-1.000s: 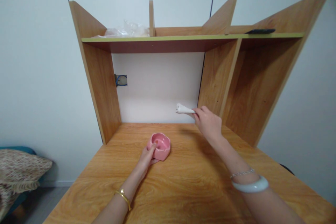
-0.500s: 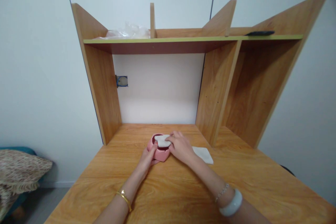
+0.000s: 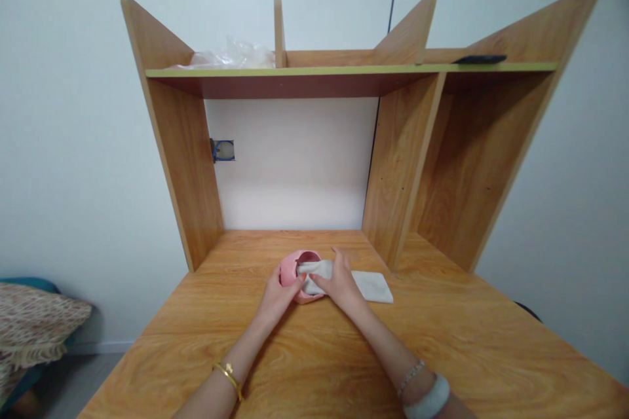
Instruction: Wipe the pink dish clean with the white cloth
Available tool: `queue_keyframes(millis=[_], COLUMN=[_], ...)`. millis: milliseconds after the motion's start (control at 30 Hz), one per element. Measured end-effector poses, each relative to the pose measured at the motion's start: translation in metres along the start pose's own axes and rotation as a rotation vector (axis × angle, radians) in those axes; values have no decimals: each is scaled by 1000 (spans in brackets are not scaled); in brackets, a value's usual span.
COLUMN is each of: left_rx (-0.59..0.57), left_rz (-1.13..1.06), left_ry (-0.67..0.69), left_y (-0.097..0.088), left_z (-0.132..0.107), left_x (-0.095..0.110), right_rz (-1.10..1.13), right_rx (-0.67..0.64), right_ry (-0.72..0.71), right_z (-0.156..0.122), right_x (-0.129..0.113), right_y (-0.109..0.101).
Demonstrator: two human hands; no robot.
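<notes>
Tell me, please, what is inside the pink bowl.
A grey-white cloth is partly inside the pink bowl, below some visible inner wall. The bottom cannot be seen: the cloth and the thumbs of the left hand and right hand cover it.

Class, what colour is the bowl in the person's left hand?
Pink; the head view shows it best.

Smooth pink bowl [image 3: 289, 266], matt cloth [image 3: 320, 269]

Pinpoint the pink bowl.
The head view shows the pink bowl below centre, held by the left hand, left of the right hand, with a grey cloth reaching into it.
</notes>
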State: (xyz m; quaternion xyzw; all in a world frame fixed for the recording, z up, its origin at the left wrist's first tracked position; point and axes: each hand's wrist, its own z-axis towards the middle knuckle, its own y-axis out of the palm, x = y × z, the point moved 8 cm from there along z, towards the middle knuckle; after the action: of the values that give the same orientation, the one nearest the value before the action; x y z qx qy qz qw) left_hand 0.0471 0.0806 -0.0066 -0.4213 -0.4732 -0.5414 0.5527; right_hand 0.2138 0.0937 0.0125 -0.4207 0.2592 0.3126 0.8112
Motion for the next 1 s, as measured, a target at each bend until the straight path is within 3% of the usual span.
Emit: queue_keyframes(millis=[333,433,567,733,900,1000], left_rx=[-55,-108,-155,-145,-73,-86], left_rz=[189,208,220,283,343,202], left_ry=[112,133,130,138,136,120], left_y=[13,18,20,18,7,6], left_z=[-18,-19,-17,-20,-21,-19], left_x=[26,28,24,29,30,26], right_rz=[95,14,-110,-292,-177,-60], right_rx=[-263,-223,-148,-171,-184,-122], right_ry=[237,237,130,98,59,62], right_z=[-7,-3,1,-2,-6,-6], right_x=[20,19,7,0,0,2], right_y=[19,10,-8,-14,-7,-7])
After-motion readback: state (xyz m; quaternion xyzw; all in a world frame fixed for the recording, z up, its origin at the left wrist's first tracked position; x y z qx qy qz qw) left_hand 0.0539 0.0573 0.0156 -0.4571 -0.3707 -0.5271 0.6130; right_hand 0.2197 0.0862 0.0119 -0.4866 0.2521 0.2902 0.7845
